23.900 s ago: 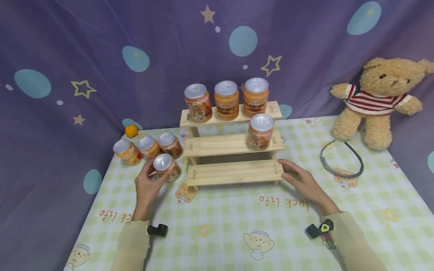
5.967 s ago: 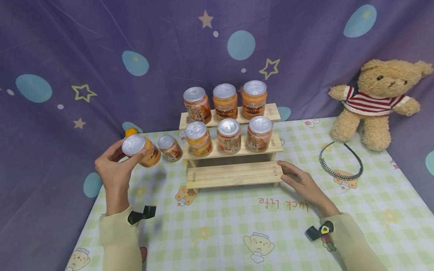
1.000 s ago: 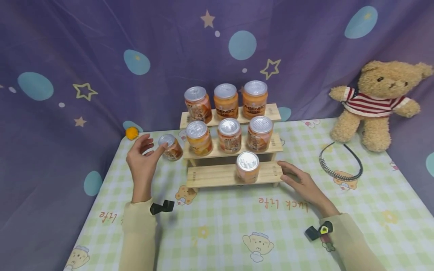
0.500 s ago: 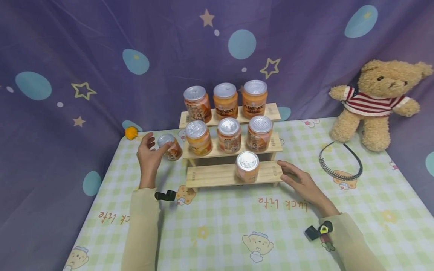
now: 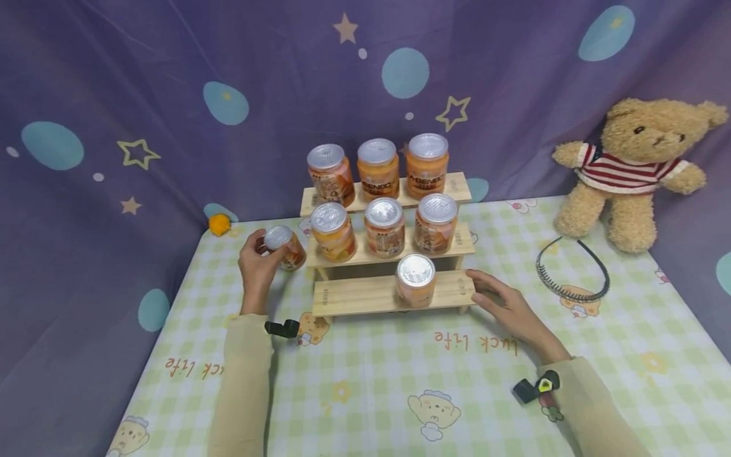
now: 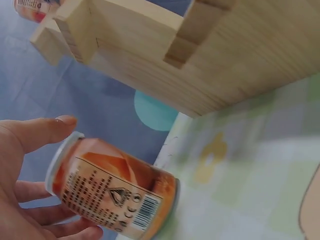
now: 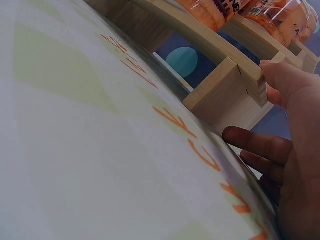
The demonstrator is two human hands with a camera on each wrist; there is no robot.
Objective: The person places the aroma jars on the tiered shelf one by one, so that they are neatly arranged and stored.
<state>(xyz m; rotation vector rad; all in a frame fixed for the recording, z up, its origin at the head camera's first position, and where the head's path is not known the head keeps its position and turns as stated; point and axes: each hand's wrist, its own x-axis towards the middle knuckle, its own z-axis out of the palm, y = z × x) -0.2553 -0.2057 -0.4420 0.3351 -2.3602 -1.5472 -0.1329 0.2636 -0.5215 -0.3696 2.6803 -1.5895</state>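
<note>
My left hand (image 5: 259,263) is round an orange jar with a silver lid (image 5: 293,254) that stands on the cloth left of a wooden three-step display stand (image 5: 360,295). In the left wrist view, the thumb (image 6: 42,134) lies at the lid and the fingers go behind the jar's side. My right hand (image 5: 505,304) touches the right end of the lowest step, its fingers fairly loose in the right wrist view. One jar (image 5: 415,282) stands on that step. Several similar jars (image 5: 385,228) fill the middle and top steps, three on each.
A black toothed headband (image 5: 573,295) lies right of the stand, before a teddy bear (image 5: 634,174) in a striped shirt. A small yellow-orange ball (image 5: 219,224) sits at the back left. Behind the checked tablecloth (image 5: 365,393) hangs a purple curtain (image 5: 285,76).
Over the last second my left hand has moved right and closed round the jar. Earlier, it held another jar; one now stands on the lowest step. The right hand has stayed put.
</note>
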